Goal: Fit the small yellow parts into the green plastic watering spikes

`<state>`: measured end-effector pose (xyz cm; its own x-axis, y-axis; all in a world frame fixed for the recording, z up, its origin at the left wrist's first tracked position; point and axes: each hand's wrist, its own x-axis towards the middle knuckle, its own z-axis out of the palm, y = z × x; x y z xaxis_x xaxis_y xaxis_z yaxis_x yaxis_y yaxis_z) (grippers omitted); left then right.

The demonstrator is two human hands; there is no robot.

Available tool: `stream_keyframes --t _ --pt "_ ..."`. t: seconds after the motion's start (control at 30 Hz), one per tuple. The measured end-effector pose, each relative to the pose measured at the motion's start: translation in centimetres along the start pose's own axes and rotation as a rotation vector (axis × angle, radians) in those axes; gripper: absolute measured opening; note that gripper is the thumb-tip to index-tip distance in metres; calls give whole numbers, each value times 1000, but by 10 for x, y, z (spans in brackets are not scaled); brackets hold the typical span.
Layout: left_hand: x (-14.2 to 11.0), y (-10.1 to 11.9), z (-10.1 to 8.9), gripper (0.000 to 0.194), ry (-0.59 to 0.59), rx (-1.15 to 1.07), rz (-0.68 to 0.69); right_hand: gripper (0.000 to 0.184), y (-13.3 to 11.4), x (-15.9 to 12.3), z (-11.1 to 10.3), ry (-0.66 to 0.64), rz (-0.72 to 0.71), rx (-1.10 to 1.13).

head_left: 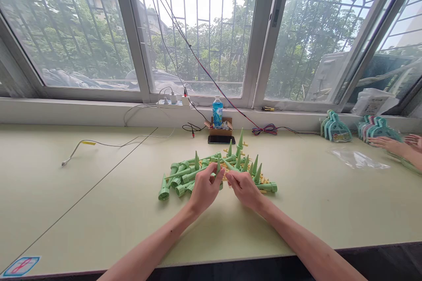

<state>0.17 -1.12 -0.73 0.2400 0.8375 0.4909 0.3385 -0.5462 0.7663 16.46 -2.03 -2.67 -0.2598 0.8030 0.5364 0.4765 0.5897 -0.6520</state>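
A heap of green plastic cone-tipped spikes (184,174) lies on the pale green table (99,202), mixed with small yellow parts (263,180). Some spikes stand upright, others lie flat. My left hand (205,189) is closed around one green spike at the front of the heap, its tip pointing up. My right hand (243,188) pinches a small piece right beside it; I cannot make out what it is. The two hands nearly touch.
A blue bottle (217,112) stands in a small cardboard box (220,130) by the window sill, with a black phone (221,139) in front. Cables (108,144) trail left. At right lie packaged items (335,128), a clear bag (359,159) and another person's hands (395,145).
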Motion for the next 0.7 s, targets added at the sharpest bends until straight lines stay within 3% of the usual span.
stream_keyframes --t 0.2,0.43,0.7 --pt "1 1 -1 30 12 4 -9 41 -3 0 0 -10 36 16" --pt "3 0 -3 30 58 -31 -55 16 -7 -1 -1 -40 42 93" --pt "2 -1 -4 25 8 -78 -69 14 -4 -1 -1 -10 31 110"
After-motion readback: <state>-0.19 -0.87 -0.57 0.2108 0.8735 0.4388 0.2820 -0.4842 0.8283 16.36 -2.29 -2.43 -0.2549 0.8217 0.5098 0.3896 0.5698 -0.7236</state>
